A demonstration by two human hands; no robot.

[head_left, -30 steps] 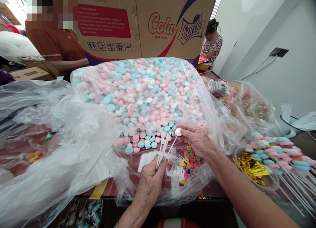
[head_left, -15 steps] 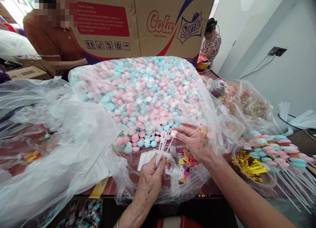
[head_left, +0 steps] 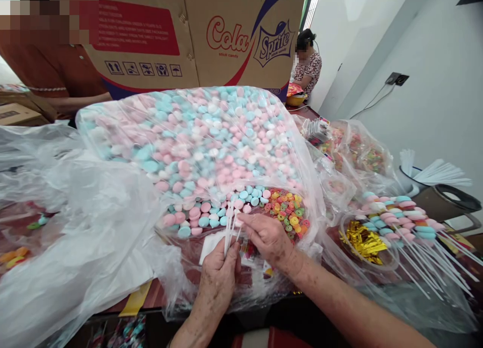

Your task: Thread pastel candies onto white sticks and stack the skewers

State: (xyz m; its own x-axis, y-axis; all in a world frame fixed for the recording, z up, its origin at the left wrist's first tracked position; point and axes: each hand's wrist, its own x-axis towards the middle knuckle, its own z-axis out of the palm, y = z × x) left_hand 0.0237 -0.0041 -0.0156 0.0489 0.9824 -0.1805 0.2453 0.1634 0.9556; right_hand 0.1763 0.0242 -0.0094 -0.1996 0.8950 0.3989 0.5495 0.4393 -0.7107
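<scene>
Puffy marshmallow [head_left: 237, 219] nearer left hand [head_left: 219, 268]

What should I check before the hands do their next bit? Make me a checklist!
1. Left hand gripping the white sticks: ok, they point up.
2. Right hand free: not ok, it is pinching a pale candy.
3. Candy threaded firmly on a stick: cannot tell, fingers hide part of it.
4. More puffy candies nearby: ok, loose ones lie beyond the left hand.
5. Ring candies nearby: ok, beyond the right hand.
</scene>
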